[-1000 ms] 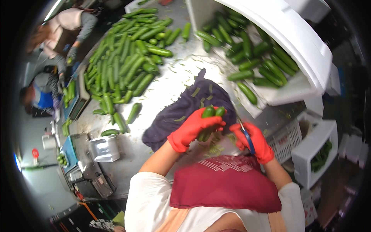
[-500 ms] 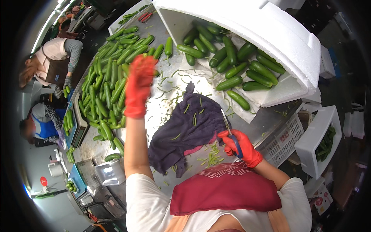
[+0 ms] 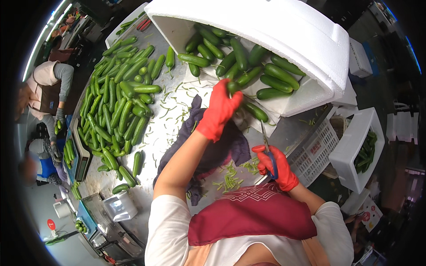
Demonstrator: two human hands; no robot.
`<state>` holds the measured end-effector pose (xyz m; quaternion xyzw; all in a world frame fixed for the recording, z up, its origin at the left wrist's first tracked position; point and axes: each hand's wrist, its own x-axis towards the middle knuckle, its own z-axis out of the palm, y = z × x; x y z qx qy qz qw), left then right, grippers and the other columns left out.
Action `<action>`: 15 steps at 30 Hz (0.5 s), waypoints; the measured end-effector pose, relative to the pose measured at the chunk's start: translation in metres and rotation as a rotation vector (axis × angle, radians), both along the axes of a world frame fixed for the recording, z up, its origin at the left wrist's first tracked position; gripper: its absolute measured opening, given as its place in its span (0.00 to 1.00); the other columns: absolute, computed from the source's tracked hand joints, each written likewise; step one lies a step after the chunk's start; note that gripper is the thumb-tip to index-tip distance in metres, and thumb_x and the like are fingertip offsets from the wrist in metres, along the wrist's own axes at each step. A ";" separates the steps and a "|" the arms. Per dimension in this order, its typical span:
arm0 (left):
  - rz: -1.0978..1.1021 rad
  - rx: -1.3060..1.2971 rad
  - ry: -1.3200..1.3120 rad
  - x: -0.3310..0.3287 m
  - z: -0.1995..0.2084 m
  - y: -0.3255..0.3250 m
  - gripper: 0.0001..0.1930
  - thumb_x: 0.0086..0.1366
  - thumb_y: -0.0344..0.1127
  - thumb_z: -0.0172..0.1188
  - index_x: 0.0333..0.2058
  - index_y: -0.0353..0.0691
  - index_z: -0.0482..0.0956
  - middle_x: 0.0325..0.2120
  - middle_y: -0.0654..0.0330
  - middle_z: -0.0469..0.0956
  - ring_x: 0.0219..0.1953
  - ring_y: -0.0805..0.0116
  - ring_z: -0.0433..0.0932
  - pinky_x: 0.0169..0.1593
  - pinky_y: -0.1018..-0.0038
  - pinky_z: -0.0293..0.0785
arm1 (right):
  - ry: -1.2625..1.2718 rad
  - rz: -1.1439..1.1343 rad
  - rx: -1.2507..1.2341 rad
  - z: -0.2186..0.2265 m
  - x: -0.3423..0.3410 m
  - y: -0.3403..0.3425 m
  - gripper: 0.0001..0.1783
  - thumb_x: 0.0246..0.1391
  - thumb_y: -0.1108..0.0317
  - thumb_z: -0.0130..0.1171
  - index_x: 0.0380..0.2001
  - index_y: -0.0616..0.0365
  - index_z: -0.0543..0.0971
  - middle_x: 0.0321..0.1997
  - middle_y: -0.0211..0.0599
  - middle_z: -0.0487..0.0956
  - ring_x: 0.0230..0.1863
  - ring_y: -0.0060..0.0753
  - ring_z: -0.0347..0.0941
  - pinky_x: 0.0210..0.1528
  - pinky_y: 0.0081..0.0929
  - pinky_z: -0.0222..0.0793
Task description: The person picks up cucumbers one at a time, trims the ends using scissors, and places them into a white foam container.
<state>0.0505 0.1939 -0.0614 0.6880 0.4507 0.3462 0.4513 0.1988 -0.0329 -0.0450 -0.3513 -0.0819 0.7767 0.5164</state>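
Observation:
My left hand (image 3: 219, 111), in a red glove, has reached to the mouth of a white foam box (image 3: 326, 91). Its fingers are closed round a cucumber (image 3: 232, 87), seen mostly end-on and partly hidden. Blue-handled scissors (image 3: 271, 162) are in my gloved right hand (image 3: 279, 168), blades upward. Cucumbers (image 3: 239, 53) lie stacked in the tipped box, with one (image 3: 256, 111) on the white liner (image 3: 270, 123) before it. Under my left forearm a dark purple cloth (image 3: 177, 153) is spread. A large cucumber pile (image 3: 117, 102) covers the table's left side.
Cut stem bits (image 3: 230, 178) lie near my apron and across the table. At the left edge stand a scale (image 3: 83, 155) and a clear plastic tub (image 3: 120, 206). A white crate (image 3: 310, 159) and another foam box (image 3: 361, 155) stand right. Two co-workers are at the left.
My left hand has moved right from the cucumber pile to the foam box and closed on a cucumber. My right hand keeps the scissors in about the same place. The view has shifted slightly.

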 end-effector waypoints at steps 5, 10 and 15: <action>-0.204 -0.091 0.116 0.003 0.030 -0.049 0.25 0.60 0.44 0.60 0.51 0.34 0.68 0.36 0.50 0.76 0.38 0.59 0.77 0.41 0.70 0.72 | -0.434 -0.073 0.032 0.020 0.008 0.005 0.12 0.62 0.71 0.51 0.48 0.60 0.72 0.18 0.26 0.66 0.18 0.20 0.63 0.23 0.23 0.62; -0.597 0.649 0.304 0.023 0.019 -0.041 0.31 0.49 0.36 0.64 0.54 0.37 0.67 0.42 0.49 0.74 0.45 0.51 0.73 0.47 0.63 0.71 | -0.579 -0.055 0.053 0.026 0.006 0.008 0.11 0.62 0.70 0.49 0.46 0.60 0.73 0.16 0.27 0.66 0.16 0.21 0.63 0.21 0.24 0.61; -0.493 0.680 0.628 0.031 0.010 -0.054 0.34 0.44 0.34 0.64 0.53 0.36 0.68 0.42 0.50 0.73 0.43 0.51 0.73 0.44 0.62 0.71 | -0.205 -0.136 0.022 0.015 0.012 -0.013 0.13 0.63 0.66 0.49 0.47 0.60 0.73 0.15 0.29 0.67 0.18 0.22 0.64 0.23 0.22 0.61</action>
